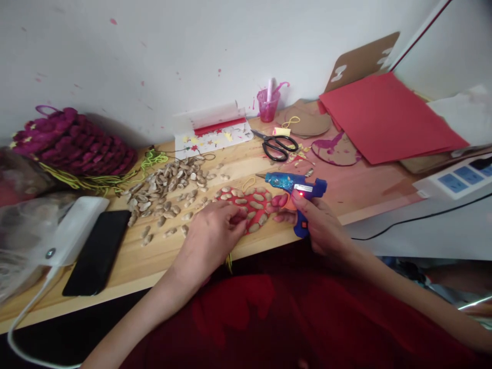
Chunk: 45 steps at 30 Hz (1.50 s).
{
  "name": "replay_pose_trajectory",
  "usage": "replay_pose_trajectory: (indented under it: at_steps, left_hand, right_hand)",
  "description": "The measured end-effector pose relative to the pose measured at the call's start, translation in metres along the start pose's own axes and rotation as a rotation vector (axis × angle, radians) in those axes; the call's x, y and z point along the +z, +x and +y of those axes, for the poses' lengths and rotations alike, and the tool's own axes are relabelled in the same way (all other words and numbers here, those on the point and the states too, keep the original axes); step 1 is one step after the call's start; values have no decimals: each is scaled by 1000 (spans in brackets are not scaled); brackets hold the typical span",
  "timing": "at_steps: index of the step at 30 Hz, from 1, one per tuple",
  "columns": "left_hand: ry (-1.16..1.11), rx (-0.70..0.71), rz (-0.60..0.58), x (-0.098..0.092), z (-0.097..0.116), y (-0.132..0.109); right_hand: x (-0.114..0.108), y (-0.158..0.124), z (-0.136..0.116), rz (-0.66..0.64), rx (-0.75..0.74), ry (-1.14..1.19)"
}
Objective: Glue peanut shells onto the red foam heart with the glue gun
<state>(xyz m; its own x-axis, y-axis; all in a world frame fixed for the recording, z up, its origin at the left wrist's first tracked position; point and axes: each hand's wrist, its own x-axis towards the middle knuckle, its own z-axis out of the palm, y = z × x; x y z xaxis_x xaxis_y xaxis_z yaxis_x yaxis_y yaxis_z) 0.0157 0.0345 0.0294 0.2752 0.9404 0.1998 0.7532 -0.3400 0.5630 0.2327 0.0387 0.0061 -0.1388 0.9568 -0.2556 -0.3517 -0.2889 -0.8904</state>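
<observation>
A red piece (251, 204) with several peanut shells stuck over it lies at the table's front edge, a yellow loop at its top. My left hand (219, 228) rests over its left side, fingers bent and pressed together; whatever they pinch is hidden. In my right hand (317, 218) is a blue glue gun (294, 184) with an orange trigger and a lit red light, its nozzle pointing left above the red piece. Loose peanut shells (169, 182) are heaped to the left of the piece.
Black scissors (279, 147) lie behind the glue gun. Red sheets (392, 118) and a power strip (461, 177) are at right. A pink cup (268, 105) stands by the wall. On the left are a purple craft piece (77, 143), a black phone (98, 253) and a white device (75, 230).
</observation>
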Motion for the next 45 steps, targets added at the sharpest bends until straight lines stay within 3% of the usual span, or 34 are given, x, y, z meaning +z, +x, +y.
replay_pose_trajectory:
  at_steps: [20, 45]
  left_hand:
    - [226, 105, -82, 8, 0, 2]
    - [222, 106, -97, 10, 4, 3]
  right_hand:
    - [-7, 2, 3, -21, 25, -67]
    - [-7, 2, 4, -36, 13, -91]
